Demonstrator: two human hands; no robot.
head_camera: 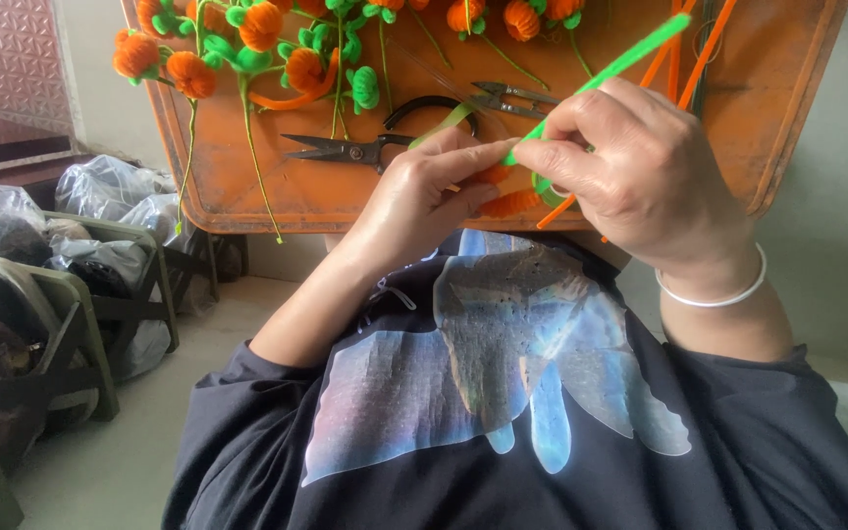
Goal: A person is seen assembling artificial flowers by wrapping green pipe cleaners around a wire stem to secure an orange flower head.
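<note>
The work surface is an orange tray (247, 196) with a raised rim and a worn, scratched face; it fills the far part of the view. Behind it there is a pale wall, and below a pale floor.

At the far left, on the floor, stand green crates (80, 324), at least two, with clear plastic bags (110, 186) in and over them. The exact number of bags I cannot tell.

On the left part of the tray lie finished fuzzy orange flowers (193, 74) with green stems and leaves. I count about nine or ten orange heads along the far edge; some are cut by the frame. Near the middle lie two cutting tools: black scissors (336, 149) and small thread snips (503, 96) just beside them.

The left hand (424, 196) is closed in a pinch, thumb and fingers together on a small orange fuzzy piece (512, 204) at the near edge of the tray. The right hand (640, 167) is clamped on a bright green pipe cleaner (620, 64), which rises to the far right and whose lower end meets the orange piece between both hands. A white bangle (714, 294) is on the right wrist.

At the far right some orange pipe cleaners (684, 59) lie on the tray, several, not countable. Between scissors and the near rim the tray is bare.
</note>
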